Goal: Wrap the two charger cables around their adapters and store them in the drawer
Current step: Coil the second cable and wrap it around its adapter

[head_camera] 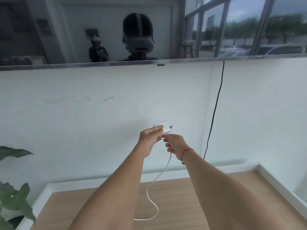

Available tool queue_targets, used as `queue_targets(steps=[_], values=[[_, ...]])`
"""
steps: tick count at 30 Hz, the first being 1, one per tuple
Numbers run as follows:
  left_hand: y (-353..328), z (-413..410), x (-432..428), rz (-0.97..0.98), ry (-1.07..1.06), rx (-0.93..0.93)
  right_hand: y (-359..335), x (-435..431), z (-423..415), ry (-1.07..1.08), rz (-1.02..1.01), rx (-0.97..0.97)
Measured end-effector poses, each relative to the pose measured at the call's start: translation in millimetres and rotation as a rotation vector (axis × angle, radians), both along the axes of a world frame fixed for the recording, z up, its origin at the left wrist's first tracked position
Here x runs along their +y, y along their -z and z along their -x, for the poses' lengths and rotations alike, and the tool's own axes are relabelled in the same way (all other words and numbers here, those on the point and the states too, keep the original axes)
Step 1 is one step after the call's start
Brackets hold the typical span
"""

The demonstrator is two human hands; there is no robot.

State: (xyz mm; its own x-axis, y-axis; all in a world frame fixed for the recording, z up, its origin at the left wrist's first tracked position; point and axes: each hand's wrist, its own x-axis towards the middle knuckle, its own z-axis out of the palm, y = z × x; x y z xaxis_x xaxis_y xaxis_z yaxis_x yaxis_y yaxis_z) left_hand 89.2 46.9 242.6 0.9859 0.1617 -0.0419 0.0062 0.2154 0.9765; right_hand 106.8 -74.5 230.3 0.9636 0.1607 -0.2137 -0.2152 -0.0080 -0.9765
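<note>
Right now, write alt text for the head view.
A left hand grips a white square charger adapter held up before a white wall; the right hand pinches its white cable, which trails down onto a light wooden tabletop.

The pale wooden top lies open right of the thin white cable looping onto it, bounded by a raised white rim. A green leafy plant crowds its left edge. A thin black cord hangs down the white wall at right.
</note>
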Motion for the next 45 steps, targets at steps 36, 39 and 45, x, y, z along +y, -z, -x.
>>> queue_targets(steps=[36, 39, 45], values=[[0.5, -0.9, 3.5, -0.206, 0.039, 0.021, 2.4, -11.6, -3.7, -0.238, 0.252, -0.096], [2.4, 2.0, 7.9, -0.170, 0.031, 0.057, -15.9, -21.2, -9.1, -0.356, 0.394, -0.018], [7.9, 2.8, 15.7, -0.170, -0.057, 0.085, -70.8, -39.9, -26.4, -0.474, 0.660, 0.055]])
